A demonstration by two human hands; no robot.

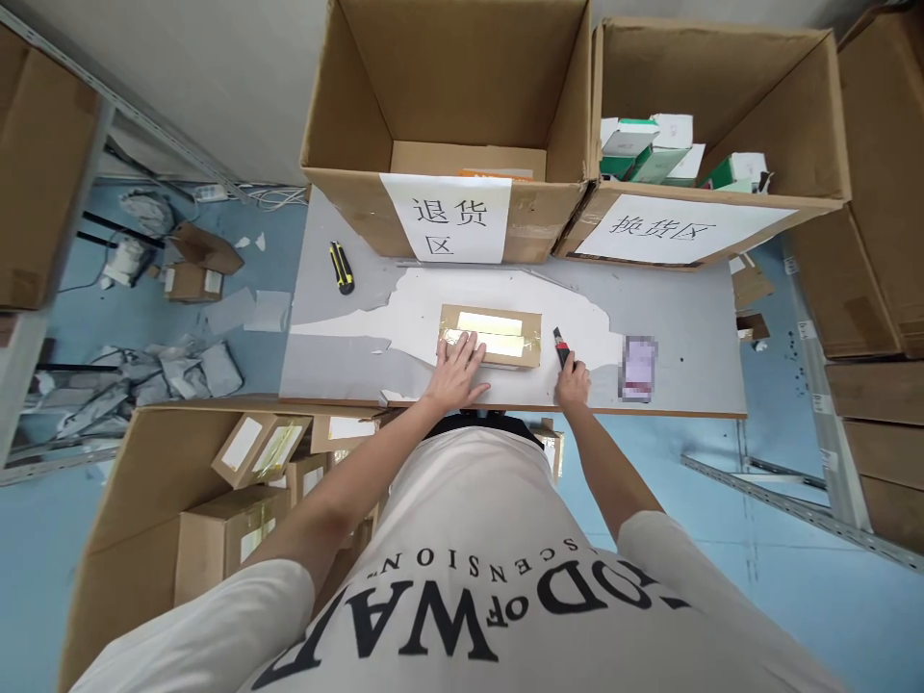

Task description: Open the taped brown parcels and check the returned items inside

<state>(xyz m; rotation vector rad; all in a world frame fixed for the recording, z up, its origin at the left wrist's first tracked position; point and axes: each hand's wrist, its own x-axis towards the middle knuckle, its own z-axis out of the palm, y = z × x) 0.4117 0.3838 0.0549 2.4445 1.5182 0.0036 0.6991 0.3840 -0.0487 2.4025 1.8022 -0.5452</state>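
A small brown cardboard box [532,330] with pale labels on its top lies on the white worn patch in the middle of the table. My left hand [456,373] rests on its left front part, fingers spread out. To the right of the box, my right hand [573,381] is wrapped round a red and black utility knife [561,348], its tip pointing away from me. The knife and the box are apart. A yellow and black utility knife [342,268] lies loose at the table's back left.
Two large open cartons with handwritten signs, the left carton [346,202] and the right carton [808,197], stand along the table's back. A blurred flat item [639,369] lies at right. A big carton [130,481] of parcels stands at front left. Shelves flank both sides.
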